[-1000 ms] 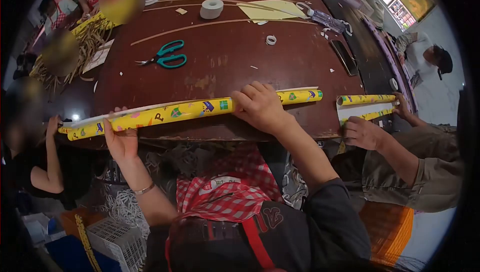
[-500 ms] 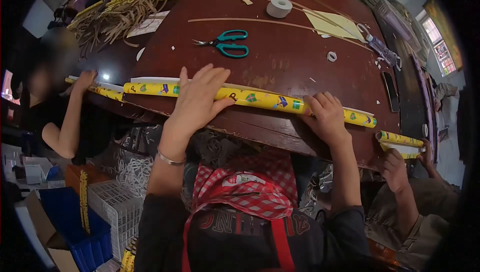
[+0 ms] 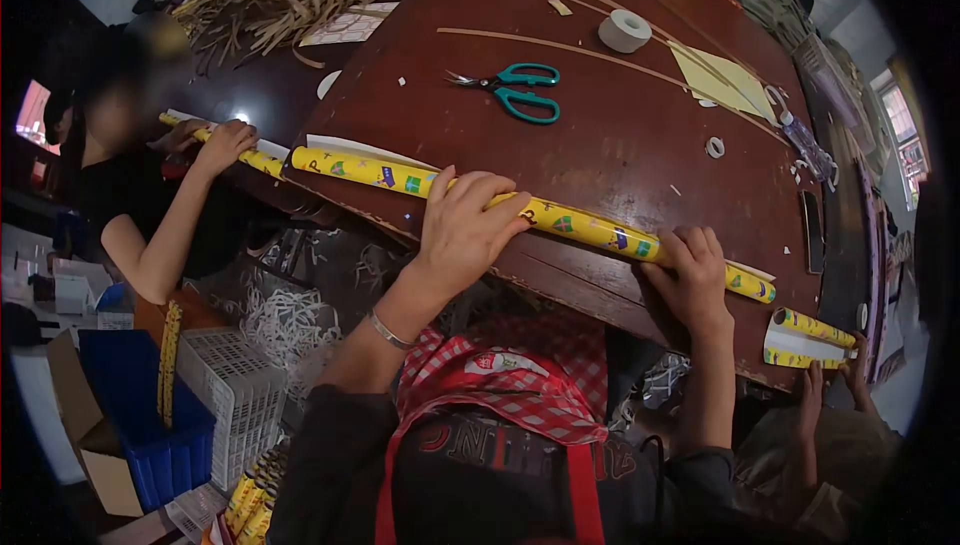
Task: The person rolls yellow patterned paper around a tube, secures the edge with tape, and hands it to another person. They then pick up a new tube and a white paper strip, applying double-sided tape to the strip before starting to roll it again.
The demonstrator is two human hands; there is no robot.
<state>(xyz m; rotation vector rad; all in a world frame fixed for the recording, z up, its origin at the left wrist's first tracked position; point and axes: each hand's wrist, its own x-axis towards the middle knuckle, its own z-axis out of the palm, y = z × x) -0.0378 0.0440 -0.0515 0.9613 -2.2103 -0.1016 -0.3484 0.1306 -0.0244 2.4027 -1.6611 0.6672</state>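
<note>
A long yellow patterned paper roll (image 3: 575, 225) lies along the front edge of the brown table (image 3: 400, 105), with a strip of white paper showing behind it. My left hand (image 3: 470, 220) presses on the roll left of its middle, fingers bent over the top. Nearer the right end, my right hand (image 3: 692, 275) is wrapped round the same roll, thumb on the near side. Teal-handled scissors (image 3: 525, 93) rest on the table beyond my left hand, blades pointing left. Farther back stands a roll of white tape (image 3: 625, 32).
A co-worker's hand (image 3: 228, 145) at the left touches another yellow roll (image 3: 262, 161). At the right, another person's hands hold a partly open yellow roll (image 3: 815, 330). A phone (image 3: 811, 232) lies by the right edge. Brown strips (image 3: 300, 20) are heaped at the back left.
The view has shifted, so the table things appear farther right. My left hand has its fingers curled more over the roll. The right-hand person's roll shows more of its white inside.
</note>
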